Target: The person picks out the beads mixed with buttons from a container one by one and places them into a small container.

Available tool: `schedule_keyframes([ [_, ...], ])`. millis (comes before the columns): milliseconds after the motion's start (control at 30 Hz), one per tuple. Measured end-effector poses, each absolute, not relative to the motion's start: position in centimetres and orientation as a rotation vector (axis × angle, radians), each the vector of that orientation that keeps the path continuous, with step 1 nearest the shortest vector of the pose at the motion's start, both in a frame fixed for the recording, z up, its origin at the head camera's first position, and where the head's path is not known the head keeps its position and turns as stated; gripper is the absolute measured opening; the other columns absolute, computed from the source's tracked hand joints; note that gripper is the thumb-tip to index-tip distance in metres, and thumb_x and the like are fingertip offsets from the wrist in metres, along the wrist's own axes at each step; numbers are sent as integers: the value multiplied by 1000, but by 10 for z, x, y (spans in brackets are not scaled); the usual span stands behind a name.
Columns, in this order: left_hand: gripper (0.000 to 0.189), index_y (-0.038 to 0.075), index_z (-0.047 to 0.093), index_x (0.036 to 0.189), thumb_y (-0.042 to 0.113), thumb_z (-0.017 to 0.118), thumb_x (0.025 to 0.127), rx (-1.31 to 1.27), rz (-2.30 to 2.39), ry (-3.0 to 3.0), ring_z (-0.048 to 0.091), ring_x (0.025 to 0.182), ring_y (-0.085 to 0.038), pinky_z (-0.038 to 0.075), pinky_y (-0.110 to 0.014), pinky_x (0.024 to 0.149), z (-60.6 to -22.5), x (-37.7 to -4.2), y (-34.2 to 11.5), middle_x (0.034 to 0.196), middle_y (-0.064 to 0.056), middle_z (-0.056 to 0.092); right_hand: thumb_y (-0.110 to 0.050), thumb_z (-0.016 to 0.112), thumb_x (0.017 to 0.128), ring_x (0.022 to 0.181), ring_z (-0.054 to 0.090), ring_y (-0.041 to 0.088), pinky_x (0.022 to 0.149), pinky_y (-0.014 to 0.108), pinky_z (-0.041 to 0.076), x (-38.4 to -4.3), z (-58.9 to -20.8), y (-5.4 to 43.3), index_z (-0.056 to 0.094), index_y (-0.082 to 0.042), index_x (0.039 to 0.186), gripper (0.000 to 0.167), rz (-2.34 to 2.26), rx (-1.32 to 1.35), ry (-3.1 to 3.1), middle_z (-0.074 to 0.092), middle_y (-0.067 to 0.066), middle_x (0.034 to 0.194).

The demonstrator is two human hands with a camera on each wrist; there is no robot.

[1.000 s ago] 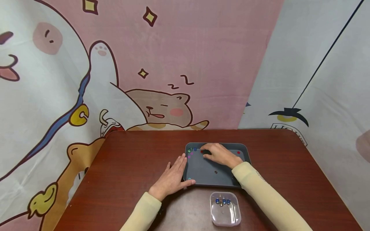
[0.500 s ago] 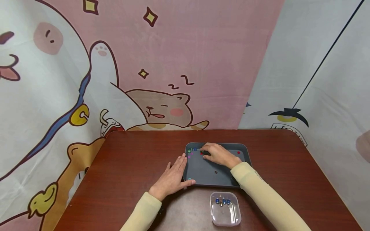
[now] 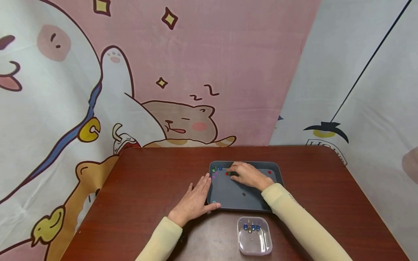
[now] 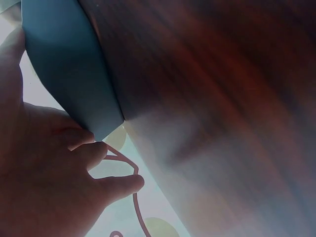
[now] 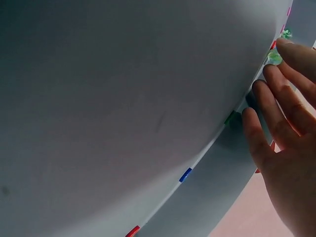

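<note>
My left hand [image 3: 192, 201] rests against the left side of a shallow dark-grey tray [image 3: 228, 197], fingers extended and thumb at its near-left corner. The left wrist view shows that hand [image 4: 54, 168] beside the tray wall [image 4: 74, 64]. Over the tray's far part, my right hand [image 3: 247, 174] reaches down beside a small red piece [image 3: 226, 174]. In the right wrist view, its fingers are fairly straight, with the tips close to a clear green bead [image 5: 274, 57]; whether they touch it is unclear. Green pieces [image 3: 213, 170], a blue piece [image 3: 220, 169] and pink rings [image 3: 216, 173] sit at the far-left corner.
Nearer the front stands a clear plastic box [image 3: 254, 246] holding several blue glass beads [image 3: 245, 227] and an amber one. Inside the tray lie another red piece [image 3: 269, 172], a brown piece [image 3: 243, 194] and a light-blue ring [image 3: 214, 202]. A printed cloth hangs behind the brown table [image 3: 156, 163].
The red piece by my right fingertips has shifted slightly left and nearer, and a green piece shows beside it now. The left hand, tray and box have stayed put.
</note>
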State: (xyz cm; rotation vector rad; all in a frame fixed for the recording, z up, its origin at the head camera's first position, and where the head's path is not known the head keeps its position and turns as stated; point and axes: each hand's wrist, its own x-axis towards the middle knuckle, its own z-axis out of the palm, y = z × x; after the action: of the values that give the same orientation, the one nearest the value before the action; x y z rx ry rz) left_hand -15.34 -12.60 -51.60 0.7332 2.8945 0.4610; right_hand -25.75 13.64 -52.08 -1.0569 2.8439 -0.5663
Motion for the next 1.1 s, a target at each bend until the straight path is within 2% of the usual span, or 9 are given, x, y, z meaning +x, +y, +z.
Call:
schedule_keyframes([
  [533, 103, 2, 26, 163, 72, 56, 95, 744, 462, 2897, 21, 157, -29, 26, -64, 118, -515, -153, -126, 173, -11, 14, -19, 79, 94, 103, 69, 19, 91, 41, 57, -256, -521, 137, 80, -13, 118, 25, -553, -1191, 2872, 72, 2, 112],
  [833, 103, 2, 25, 164, 72, 55, 95, 733, 461, 2892, 18, 158, -27, 25, -64, 119, -514, -152, -126, 173, -10, 13, -19, 78, 95, 109, 69, 21, 96, 43, 55, -257, -521, 139, 80, -13, 117, 23, -556, -1186, 2870, 73, 2, 117],
  [1100, 103, 3, 24, 164, 73, 55, 95, 727, 460, 2889, 17, 158, -26, 25, -63, 119, -515, -153, -126, 173, -10, 12, -16, 78, 95, 110, 70, 21, 95, 44, 56, -254, -511, 142, 79, -12, 115, 21, -626, -1208, 2851, 73, 2, 118],
])
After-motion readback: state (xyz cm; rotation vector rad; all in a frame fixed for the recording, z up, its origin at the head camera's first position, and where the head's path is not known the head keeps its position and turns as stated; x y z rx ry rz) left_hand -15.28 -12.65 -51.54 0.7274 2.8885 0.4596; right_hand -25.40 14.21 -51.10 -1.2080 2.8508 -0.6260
